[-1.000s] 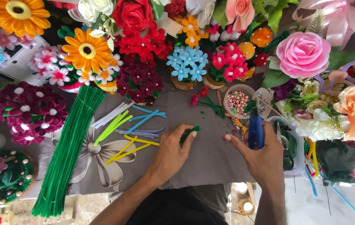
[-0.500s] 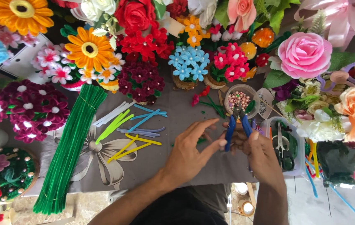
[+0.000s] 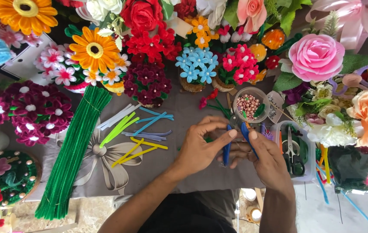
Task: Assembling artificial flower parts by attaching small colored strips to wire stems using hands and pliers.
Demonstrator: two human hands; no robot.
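Left hand (image 3: 201, 149): fingers curled, thumb and forefinger pinched on one blue handle of the pliers (image 3: 235, 138). Right hand (image 3: 270, 162): closed around the other handle. Pliers: above grey cloth (image 3: 106, 172), tips just below the bowl of beads (image 3: 249, 104).

Bright, even daylight falls across the grey cloth-covered tabletop (image 3: 179, 108); shadows are soft and faint, with no glare. The focus is sharp at centre, while the outer edges bend slightly.
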